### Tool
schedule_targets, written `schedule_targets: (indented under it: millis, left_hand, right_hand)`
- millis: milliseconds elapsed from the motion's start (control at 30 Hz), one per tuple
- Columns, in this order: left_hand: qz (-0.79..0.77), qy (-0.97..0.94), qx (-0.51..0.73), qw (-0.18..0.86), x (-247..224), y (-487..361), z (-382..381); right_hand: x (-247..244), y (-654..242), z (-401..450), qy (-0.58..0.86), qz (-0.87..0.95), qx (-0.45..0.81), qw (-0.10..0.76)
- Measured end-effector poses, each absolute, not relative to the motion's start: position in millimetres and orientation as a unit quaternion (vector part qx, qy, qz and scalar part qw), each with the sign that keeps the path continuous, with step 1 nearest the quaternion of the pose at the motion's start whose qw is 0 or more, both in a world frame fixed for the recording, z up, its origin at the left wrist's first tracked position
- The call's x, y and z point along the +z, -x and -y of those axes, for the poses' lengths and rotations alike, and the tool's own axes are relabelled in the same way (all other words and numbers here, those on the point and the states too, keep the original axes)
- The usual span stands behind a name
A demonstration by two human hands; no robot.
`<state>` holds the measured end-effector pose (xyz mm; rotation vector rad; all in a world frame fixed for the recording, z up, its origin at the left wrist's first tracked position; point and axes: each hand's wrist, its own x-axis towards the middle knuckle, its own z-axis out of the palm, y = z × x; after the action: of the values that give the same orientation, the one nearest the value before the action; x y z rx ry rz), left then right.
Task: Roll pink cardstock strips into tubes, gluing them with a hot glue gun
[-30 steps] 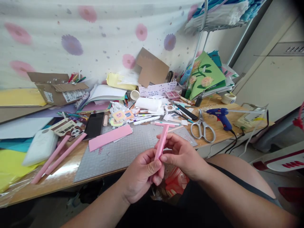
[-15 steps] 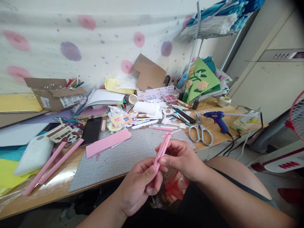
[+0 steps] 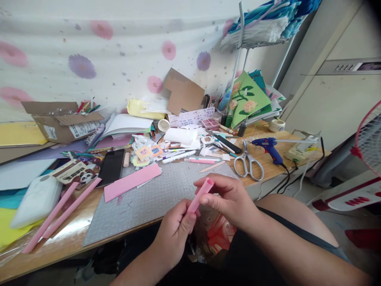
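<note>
A small pink paper tube [image 3: 201, 194] with an open round upper end is held tilted in front of the table edge. My left hand [image 3: 177, 226] is closed around its lower end. Fingers and thumb of my right hand [image 3: 224, 195] pinch its upper part. Beyond the hands, a flat pink paper strip [image 3: 132, 182] lies on the grey cutting mat [image 3: 119, 222]. Two long narrow pink pieces [image 3: 50, 218] rest at the left of the mat.
Silver scissors [image 3: 248, 165] and a blue glue gun [image 3: 269, 149] with its cable lie at the right. Behind the mat are pens, paper scraps and a white roll [image 3: 181, 136]. A black phone [image 3: 111, 167] lies left of them.
The pink paper in my hands now shows a rounder tube with its end open. My left fingers have shifted round its lower end. The view has moved slightly.
</note>
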<state>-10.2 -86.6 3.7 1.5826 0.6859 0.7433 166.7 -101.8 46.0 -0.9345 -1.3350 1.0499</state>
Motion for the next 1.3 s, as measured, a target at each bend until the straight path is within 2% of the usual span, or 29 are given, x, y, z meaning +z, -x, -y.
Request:
schedule_targets:
  millis: [200,367,500,600,667,800,900,1000,1133,1300]
  left_hand:
    - [-0.268,-0.738,0.312,0.535,5,11,82]
    - [-0.264,-0.745,0.320,0.522,2,9,80]
    - [-0.250,-0.742,0.287,0.551,1,9,79]
    - [-0.249,-0.743,0.279,0.555,2,12,76]
    - [-0.256,-0.749,0.298,0.533,3,16,72]
    - [-0.263,-0.765,0.351,0.472,5,28,65]
    - [-0.256,-0.784,0.372,0.427,5,35,62]
    - [-0.232,-0.805,0.377,0.395,7,41,60]
    - [-0.206,-0.826,0.373,0.370,10,45,58]
    - [-0.205,-0.843,0.365,0.337,9,48,58]
  right_hand:
    - [51,-164,109,0.419,0.666,0.314,0.532]
    - [48,-162,112,0.400,0.710,0.280,0.508]
    - [47,-164,113,0.394,0.715,0.293,0.498]
    - [46,-181,99,0.404,0.786,0.248,0.396]
    - [42,-203,79,0.462,0.815,0.174,0.303]
    - [27,-247,35,0.574,0.793,0.069,0.191]
    - [16,-255,20,0.586,0.804,0.042,0.094]
    - [12,-246,19,0.580,0.813,0.034,0.041]
    - [13,-236,18,0.576,0.816,0.041,0.037]
    - [44,-236,36,0.562,0.814,0.072,0.132]
